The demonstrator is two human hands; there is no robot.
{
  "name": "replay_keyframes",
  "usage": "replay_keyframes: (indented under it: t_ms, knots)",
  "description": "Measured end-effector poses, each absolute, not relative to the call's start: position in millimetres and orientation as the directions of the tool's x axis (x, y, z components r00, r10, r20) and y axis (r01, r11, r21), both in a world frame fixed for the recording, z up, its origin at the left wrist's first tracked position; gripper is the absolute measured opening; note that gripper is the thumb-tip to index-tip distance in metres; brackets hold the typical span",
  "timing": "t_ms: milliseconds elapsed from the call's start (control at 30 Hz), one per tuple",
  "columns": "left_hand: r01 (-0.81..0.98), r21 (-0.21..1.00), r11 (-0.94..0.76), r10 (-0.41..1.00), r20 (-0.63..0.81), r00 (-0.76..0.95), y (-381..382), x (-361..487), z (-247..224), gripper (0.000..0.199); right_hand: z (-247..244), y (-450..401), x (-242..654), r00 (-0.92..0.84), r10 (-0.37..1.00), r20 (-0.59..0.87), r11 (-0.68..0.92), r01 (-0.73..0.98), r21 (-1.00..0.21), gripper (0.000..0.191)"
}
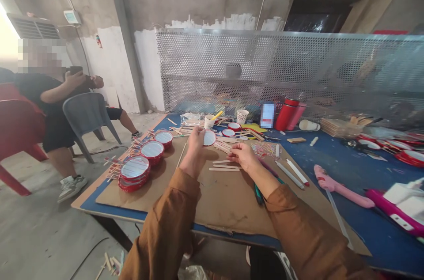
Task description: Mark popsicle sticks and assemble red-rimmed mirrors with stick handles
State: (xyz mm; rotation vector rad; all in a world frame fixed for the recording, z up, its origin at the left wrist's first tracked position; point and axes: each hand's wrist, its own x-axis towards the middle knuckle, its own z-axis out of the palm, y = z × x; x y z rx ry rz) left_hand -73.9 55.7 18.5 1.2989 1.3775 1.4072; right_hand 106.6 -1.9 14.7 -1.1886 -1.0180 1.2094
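My left hand (196,142) is closed on the edge of a small round red-rimmed piece with a white face (209,138). Thin wooden craft sticks (222,146) reach from beside this piece toward my right hand (243,155), whose fingers are pinched at their near ends. Whether the sticks are fixed to the round piece, I cannot tell. Several loose craft sticks (225,169) lie on the cardboard sheet (218,209) just below my right hand. At the left edge stand red round pieces with white faces (135,168), with sticks crossing and jutting out from their sides.
Behind my hands are paper cups (243,115), a phone (267,115) and a red bottle (286,114). White markers (297,172), a pink glue gun (341,186) and a magenta tool (394,211) lie right. A perforated metal screen (205,59) borders the table; a person (53,90) sits left.
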Motion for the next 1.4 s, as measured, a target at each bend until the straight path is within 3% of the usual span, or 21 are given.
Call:
replay_keyframes:
  t_ms: [233,400,600,800,867,967,1133,1400]
  knots:
    - [0.160,0.963,-0.217,0.951,0.246,-0.190,64,-113,19,0.016,21,-6,105,0.081,0.997,-0.017,-0.011,-0.074,-0.997,0.019]
    - [0.191,0.950,-0.248,0.957,0.209,0.203,46,-91,26,0.022,28,-18,95,-0.028,1.000,0.007,0.007,0.001,-1.000,0.017]
    - [-0.123,0.990,-0.066,0.806,0.125,0.578,20,-73,27,0.034,31,-25,87,-0.176,0.984,-0.029,-0.016,0.075,-0.997,0.025]
    - [-0.079,0.988,-0.135,0.864,0.157,0.479,23,-81,33,0.041,32,-22,92,-0.155,0.988,-0.013,0.001,0.088,-0.996,0.023]
    - [-0.036,0.994,-0.100,0.876,0.105,0.470,27,-85,32,0.044,32,-20,97,-0.124,0.992,-0.001,0.010,0.083,-0.997,0.025]
    - [0.048,0.998,-0.042,0.860,0.012,0.511,33,-87,28,0.049,31,-17,103,-0.072,0.997,0.019,0.024,0.067,-0.997,0.026]
    - [0.052,0.998,-0.030,0.770,-0.010,0.638,37,-86,26,0.050,30,-12,109,0.016,0.999,0.034,0.033,0.043,-0.999,0.028]
    - [-0.006,0.998,-0.069,0.771,0.058,0.634,39,-73,20,0.040,27,-6,111,0.075,0.997,0.033,0.030,0.036,-0.999,0.022]
